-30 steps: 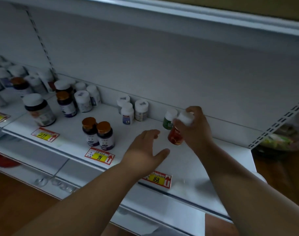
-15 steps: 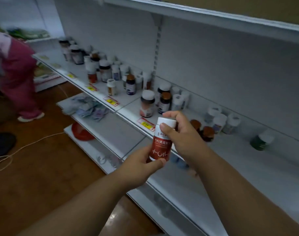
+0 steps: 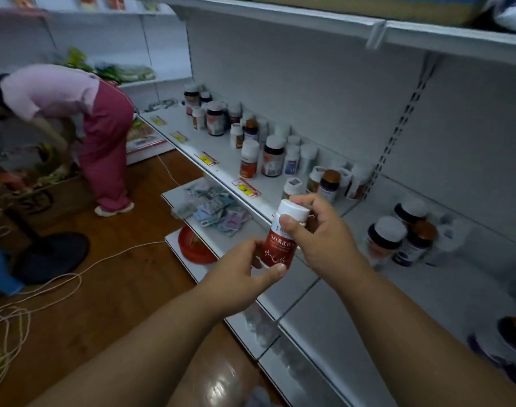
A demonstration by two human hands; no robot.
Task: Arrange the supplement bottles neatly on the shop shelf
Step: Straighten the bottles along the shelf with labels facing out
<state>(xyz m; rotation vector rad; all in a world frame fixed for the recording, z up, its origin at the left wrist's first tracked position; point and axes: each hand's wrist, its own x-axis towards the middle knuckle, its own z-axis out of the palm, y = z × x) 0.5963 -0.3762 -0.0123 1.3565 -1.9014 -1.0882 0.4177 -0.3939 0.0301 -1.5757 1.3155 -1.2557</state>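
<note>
I hold a red supplement bottle [image 3: 280,245] with a white cap upright in front of the white shelf [image 3: 221,160]. My right hand [image 3: 324,239] grips its cap and upper body. My left hand [image 3: 245,271] cups its lower part from the left, thumb under the base. Several other supplement bottles [image 3: 271,155] stand in loose groups along the shelf, farther left and behind my hands. Two dark bottles [image 3: 397,239] stand on the shelf right of my right hand.
Yellow price tags [image 3: 246,188] line the shelf's front edge. A lower shelf holds scattered packets [image 3: 212,207] and a red dish [image 3: 192,245]. A person in pink [image 3: 83,124] bends over at the left. Loose cord [image 3: 45,289] lies on the wooden floor.
My right hand lifted the red bottle off the shelf and brought it toward me. My left hand came up and took its lower part. My view turned left along the aisle.
</note>
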